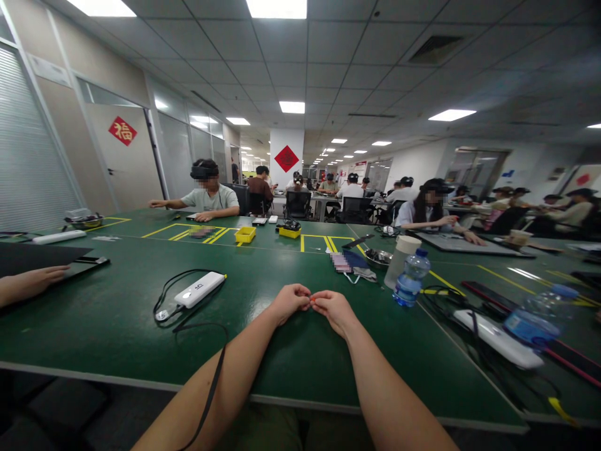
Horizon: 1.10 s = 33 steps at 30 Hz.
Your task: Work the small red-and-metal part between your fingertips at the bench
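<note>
1. Workpiece: a small orange-red piece (313,299) is located between the fingertips of both hands, above the green table (256,269). Its long axis and pointing direction cannot be determined; the fingers cover most of it.
2. Right hand (332,310): thumb and forefinger pinch the piece.
3. Left hand (292,304): thumb and fingers are curled in, tips beside the piece. Whether they grip it cannot be determined.
4. Containers, far side: a yellow bin (245,235), contents not discernible; a second yellow bin (290,232), dark items on top.
5. Containers, right side: a metal bowl (379,258) with dark items; near it, a blue-capped bottle (412,279), upright.
</note>
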Tool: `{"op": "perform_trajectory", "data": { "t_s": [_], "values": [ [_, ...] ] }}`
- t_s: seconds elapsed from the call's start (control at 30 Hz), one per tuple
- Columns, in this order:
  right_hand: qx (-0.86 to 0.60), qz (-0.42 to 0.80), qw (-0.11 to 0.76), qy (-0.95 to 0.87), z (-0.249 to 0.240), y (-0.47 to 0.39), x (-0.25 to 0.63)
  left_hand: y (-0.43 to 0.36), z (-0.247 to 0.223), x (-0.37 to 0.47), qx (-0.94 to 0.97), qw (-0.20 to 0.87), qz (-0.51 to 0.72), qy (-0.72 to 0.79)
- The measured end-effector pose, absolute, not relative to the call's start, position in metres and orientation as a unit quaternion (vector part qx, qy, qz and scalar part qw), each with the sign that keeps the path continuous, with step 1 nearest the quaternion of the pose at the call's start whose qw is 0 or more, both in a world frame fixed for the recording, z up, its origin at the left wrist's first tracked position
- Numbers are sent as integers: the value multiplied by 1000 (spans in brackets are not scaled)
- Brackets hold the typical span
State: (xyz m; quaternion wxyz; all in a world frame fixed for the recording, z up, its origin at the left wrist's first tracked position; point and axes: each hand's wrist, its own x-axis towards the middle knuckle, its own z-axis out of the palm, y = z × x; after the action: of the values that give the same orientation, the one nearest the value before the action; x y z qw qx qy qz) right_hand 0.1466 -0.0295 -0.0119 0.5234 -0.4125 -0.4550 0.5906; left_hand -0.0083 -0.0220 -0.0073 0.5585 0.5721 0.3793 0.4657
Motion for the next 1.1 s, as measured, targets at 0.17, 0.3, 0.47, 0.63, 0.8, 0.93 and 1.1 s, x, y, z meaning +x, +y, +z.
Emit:
{"op": "perform_trajectory", "data": {
  "t_s": [0.17,0.3,0.47,0.63,0.8,0.93,1.1],
  "values": [
    [-414,582,522,-467,-11,-31,146,-22,-5,-7,569,569,447,390],
    [-404,602,527,-444,-9,-30,147,-19,-6,-9,552,598,440,379],
    [-398,632,532,-398,-7,-29,149,-17,-7,-13,504,635,456,368],
    [-391,635,532,-401,-6,-30,150,-18,-4,-13,480,645,460,377],
    [-389,626,531,-417,-6,-31,149,-20,-3,-13,490,641,460,372],
    [-407,605,525,-439,-8,-31,148,-20,-6,-11,561,589,442,378],
    [-406,600,521,-451,-11,-31,146,-21,-8,-9,594,535,448,399]
  ]
}}
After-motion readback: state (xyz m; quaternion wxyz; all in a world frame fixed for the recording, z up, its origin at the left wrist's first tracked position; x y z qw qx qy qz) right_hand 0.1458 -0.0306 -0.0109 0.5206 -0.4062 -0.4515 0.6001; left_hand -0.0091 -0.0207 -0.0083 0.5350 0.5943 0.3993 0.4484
